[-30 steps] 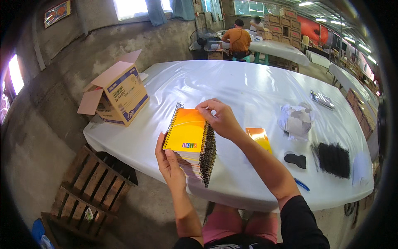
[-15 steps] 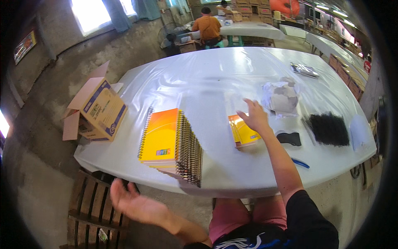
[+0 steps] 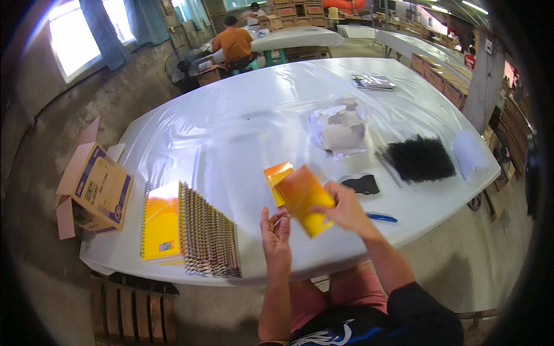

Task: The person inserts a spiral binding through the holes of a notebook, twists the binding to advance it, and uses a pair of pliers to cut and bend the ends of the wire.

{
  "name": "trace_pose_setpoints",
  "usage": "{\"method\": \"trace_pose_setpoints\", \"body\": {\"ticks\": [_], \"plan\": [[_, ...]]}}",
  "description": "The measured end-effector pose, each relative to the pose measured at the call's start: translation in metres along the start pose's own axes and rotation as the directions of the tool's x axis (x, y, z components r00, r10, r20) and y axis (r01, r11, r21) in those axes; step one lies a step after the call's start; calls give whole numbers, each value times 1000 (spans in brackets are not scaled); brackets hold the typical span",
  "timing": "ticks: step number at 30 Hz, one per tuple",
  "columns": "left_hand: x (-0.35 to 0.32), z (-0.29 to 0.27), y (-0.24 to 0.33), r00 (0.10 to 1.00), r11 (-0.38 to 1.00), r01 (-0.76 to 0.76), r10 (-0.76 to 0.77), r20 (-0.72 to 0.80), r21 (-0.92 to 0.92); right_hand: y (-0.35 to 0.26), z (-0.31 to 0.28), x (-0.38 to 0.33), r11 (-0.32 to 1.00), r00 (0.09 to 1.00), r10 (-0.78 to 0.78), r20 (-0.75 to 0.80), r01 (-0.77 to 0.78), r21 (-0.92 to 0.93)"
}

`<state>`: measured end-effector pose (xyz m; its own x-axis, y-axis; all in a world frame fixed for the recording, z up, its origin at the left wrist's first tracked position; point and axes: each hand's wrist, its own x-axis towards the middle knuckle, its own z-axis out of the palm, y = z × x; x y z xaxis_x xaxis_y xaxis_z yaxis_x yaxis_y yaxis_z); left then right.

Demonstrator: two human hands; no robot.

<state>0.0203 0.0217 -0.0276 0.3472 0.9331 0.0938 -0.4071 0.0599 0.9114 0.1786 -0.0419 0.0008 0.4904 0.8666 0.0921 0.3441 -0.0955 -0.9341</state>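
Observation:
My right hand [image 3: 345, 210] grips an orange-and-yellow notebook [image 3: 310, 199] by its right side, tilted above the table. Close to the notebook's lower left edge, my left hand [image 3: 276, 233] is raised with fingers apart, and it seems to hold nothing. Partly covered by the held notebook, another small orange-and-yellow notebook [image 3: 278, 172] lies on the table. Left of my hands is a leaning row of spiral-bound notebooks [image 3: 199, 230], the frontmost with its yellow cover up.
On the white-covered table [image 3: 231, 127] are crumpled paper [image 3: 340, 130], a black flat piece [image 3: 362, 184], a blue-handled tool [image 3: 381, 217], a heap of black spiral coils [image 3: 418, 158] and flat packets [image 3: 374, 82]. An open carton [image 3: 98, 193] stands left. A person in orange [image 3: 234, 46] sits beyond.
My right hand has picked up a notebook from the small pile and brought it nearer. My left hand has come from the lower left to beside it. The view has shifted right.

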Motion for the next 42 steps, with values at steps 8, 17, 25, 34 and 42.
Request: {"method": "trace_pose_setpoints", "body": {"ticks": [8, 17, 25, 34, 42], "plan": [[4, -10, 42, 851, 344, -524, 263, 455, 779, 73, -92, 5, 927, 920, -123, -373, -27, -374], [-6, -23, -28, 742, 25, -646, 258, 619, 763, 140, -150, 26, 434, 888, -200, -414, -298, -850], [-13, -4, -41, 760, -11, -510, 464, 456, 860, 45, -73, -15, 886, 966, -258, -7, 233, -402], [-16, 5, -43, 733, -1, -495, 537, 418, 869, 35, -24, -45, 953, 965, -256, 59, 262, -153], [-17, 3, -32, 775, 14, -501, 452, 441, 866, 15, -22, -39, 971, 926, -145, 350, 201, -130]]}}
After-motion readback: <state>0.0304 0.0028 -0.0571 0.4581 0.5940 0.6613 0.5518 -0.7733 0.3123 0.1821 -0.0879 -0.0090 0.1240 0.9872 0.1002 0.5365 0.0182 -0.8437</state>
